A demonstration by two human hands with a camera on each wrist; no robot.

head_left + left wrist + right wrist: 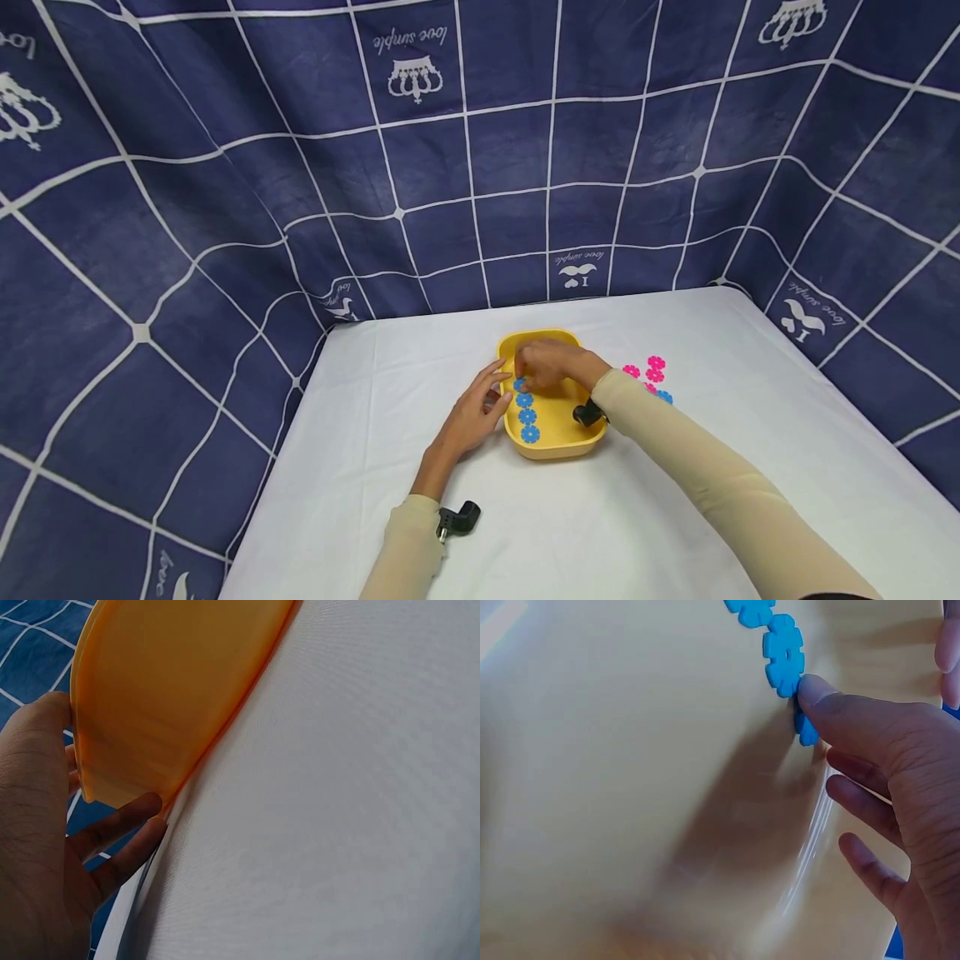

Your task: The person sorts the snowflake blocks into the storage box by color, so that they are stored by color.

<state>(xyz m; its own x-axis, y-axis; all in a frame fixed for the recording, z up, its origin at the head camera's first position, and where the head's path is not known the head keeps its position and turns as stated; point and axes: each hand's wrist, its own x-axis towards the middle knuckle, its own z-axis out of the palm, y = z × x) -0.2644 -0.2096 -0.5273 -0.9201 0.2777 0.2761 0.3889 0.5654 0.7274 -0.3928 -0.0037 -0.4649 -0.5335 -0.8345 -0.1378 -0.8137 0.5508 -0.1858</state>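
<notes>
A yellow plastic tray [558,450] stands on the white table. Along its left inner side runs a row of several blue flower-shaped discs [528,417] with notched edges. My right hand [551,362] reaches into the far end of the tray. In the right wrist view, its thumb and fingers pinch a blue disc [807,731] at the end of the row, close to the tray wall; the thumb partly hides it. My left hand [471,412] rests against the tray's left side, fingers fairly straight, touching the outer wall and rim.
Several pink flower-shaped discs [656,375] lie on the table right of the tray, with a blue disc [664,397] beside them; my right sleeve partly hides this group. A blue checked cloth [510,150] hangs behind the table and at both sides.
</notes>
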